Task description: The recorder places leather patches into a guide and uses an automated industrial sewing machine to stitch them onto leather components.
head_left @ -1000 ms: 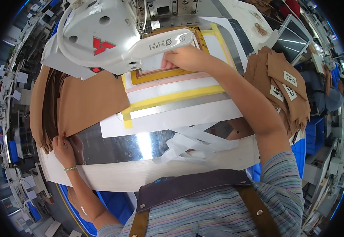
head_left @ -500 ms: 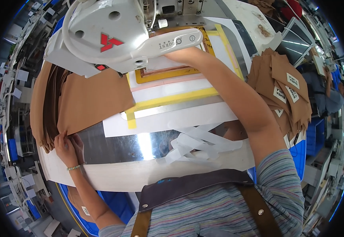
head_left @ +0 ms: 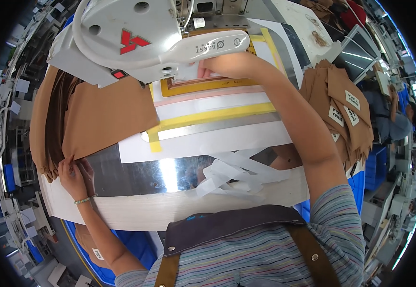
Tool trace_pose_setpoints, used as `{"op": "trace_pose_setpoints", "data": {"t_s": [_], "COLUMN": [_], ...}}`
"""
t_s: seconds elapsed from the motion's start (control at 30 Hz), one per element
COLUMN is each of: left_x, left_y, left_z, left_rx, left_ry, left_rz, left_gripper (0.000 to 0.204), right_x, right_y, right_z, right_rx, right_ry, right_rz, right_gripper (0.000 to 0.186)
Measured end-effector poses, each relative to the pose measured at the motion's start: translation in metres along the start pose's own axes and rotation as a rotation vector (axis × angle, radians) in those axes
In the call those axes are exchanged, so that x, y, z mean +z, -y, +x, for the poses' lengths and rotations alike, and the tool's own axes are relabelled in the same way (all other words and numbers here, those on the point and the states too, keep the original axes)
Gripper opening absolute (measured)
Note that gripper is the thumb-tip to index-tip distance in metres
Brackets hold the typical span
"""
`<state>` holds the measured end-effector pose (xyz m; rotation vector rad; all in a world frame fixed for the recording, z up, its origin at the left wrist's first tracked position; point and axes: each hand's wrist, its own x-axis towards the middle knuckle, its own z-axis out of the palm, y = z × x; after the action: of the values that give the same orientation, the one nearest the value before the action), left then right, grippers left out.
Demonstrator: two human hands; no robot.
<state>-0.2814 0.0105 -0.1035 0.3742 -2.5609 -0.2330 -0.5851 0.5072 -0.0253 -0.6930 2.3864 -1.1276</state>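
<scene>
My left hand [head_left: 73, 179] pinches the near corner of a flat brown fabric piece [head_left: 110, 117]. This piece lies beside a thick stack of folded brown fabric pieces [head_left: 43, 126]. Under the white sewing machine head [head_left: 136, 36], my right hand [head_left: 229, 66] is over a yellow frame template [head_left: 208, 89]. Its fingers are bent and closed beside a small whitish patch, partly covered by the machine's white arm cover; what they hold, if anything, cannot be made out. Yellow tape [head_left: 217, 115] borders the template on a white sheet [head_left: 208, 141].
Crumpled white strips [head_left: 239, 172] lie on the metal plate near the front edge. A pile of brown pieces with white labels [head_left: 337, 103] sits at the right. Blue bins [head_left: 134, 246] stand below the table, and another person [head_left: 392, 112] is at the far right.
My right hand has drawn back slightly toward me, and its bent fingers now show below the arm cover. My left hand still pinches the fabric corner. The view has shifted slightly.
</scene>
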Motion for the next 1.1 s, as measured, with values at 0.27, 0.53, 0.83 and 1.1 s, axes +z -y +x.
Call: {"op": "trace_pose_setpoints", "data": {"t_s": [0.27,0.53,0.83,1.1], "left_x": [0.004,-0.005,0.023,0.077], "left_y": [-0.001,-0.03,-0.243,-0.276], "left_z": [0.001,0.005,0.045,0.054], "left_rx": [-0.016,0.068,0.546,0.604], "left_ry": [0.008,-0.049,0.44,0.502], "left_rz": [-0.008,-0.023,-0.12,-0.003], "left_gripper": [0.035,0.041,0.059,0.072], "right_x": [0.035,-0.033,-0.051,-0.051], "right_y": [0.016,-0.019,-0.036,-0.039], "right_z": [0.057,0.01,-0.01,-0.016], "right_rx": [0.079,-0.322,-0.003,-0.027], "right_ry": [0.257,-0.19,0.151,0.142], "right_rz": [0.122,-0.348,-0.437,-0.4], "right_gripper": [0.031,0.032,0.02,0.016]}}
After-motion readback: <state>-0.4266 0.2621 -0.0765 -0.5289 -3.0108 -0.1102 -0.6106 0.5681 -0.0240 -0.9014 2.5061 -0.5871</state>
